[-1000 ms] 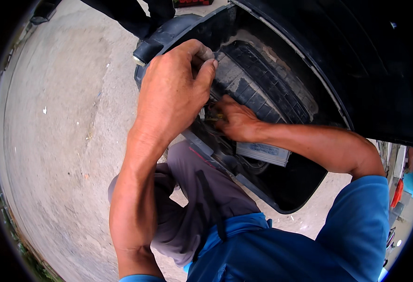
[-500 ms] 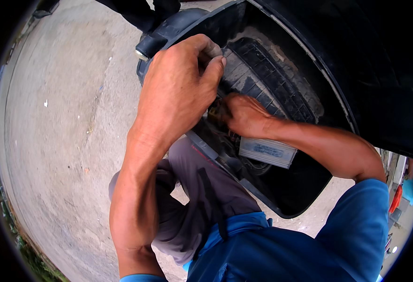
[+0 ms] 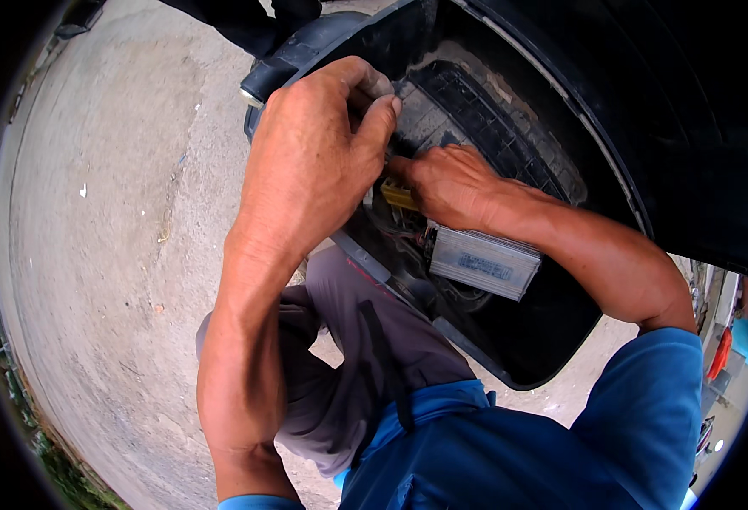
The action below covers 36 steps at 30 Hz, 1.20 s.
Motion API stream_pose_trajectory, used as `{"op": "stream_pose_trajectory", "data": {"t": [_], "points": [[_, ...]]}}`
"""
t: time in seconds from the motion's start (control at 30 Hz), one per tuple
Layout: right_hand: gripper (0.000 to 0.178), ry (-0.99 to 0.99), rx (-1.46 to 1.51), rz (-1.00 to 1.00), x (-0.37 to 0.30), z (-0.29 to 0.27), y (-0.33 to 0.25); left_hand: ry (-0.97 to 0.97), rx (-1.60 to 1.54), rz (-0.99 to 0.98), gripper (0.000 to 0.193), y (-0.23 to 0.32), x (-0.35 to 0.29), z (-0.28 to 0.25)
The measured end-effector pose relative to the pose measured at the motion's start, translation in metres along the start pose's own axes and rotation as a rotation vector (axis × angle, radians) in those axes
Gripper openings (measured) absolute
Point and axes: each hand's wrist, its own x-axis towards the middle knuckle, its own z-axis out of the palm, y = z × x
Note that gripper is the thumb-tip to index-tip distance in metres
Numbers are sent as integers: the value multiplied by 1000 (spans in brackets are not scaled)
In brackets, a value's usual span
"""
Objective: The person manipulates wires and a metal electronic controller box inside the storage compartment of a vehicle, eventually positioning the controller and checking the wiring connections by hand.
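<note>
My left hand (image 3: 318, 153) is over the left rim of an open black plastic compartment (image 3: 552, 348). Its thumb and forefinger are bent together, and I cannot make out what they hold, if anything. Inside the compartment, my right hand (image 3: 455, 187) is closed, its fingertips partly out of sight beyond the left hand. A yellow part (image 3: 399, 197) shows just below its fingers. Against the right wrist's near side lies a silver finned metal box (image 3: 486, 262) with a label. Thin wires (image 3: 409, 229) run at the box's left end.
The compartment has a dusty ribbed floor (image 3: 484, 119). Black bodywork (image 3: 680, 110) rises at the far right. My bent knee in grey trousers (image 3: 348, 297) is close to the near rim. Rough concrete ground (image 3: 110, 229) spreads to the left.
My right hand has shifted slightly up and away from the metal box, exposing more of the yellow part and the wires. The left hand stays almost in place.
</note>
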Motion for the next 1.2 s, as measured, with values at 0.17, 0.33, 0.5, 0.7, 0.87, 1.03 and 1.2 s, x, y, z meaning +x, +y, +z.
{"op": "stream_pose_trajectory", "data": {"t": [0.17,0.33,0.5,0.7,0.87,1.03,1.2], "points": [[55,0,-38,62,1,-3,2,9,-5,7,17,0,-1,1],[51,-14,-66,64,1,-7,1,-7,1,1,18,2,-1,-1],[44,29,-186,-37,0,2,-2,71,-111,26,16,-6,-2,4],[50,101,-299,-229,2,20,10,-59,-69,-69,18,6,-1,3],[67,50,-175,-268,4,24,1,-22,-72,-29,16,2,0,7],[76,-226,-94,-173,12,19,-6,-71,-40,-74,18,9,0,7],[74,-346,-116,-154,20,8,-13,-32,-71,-92,21,10,-1,9]]}}
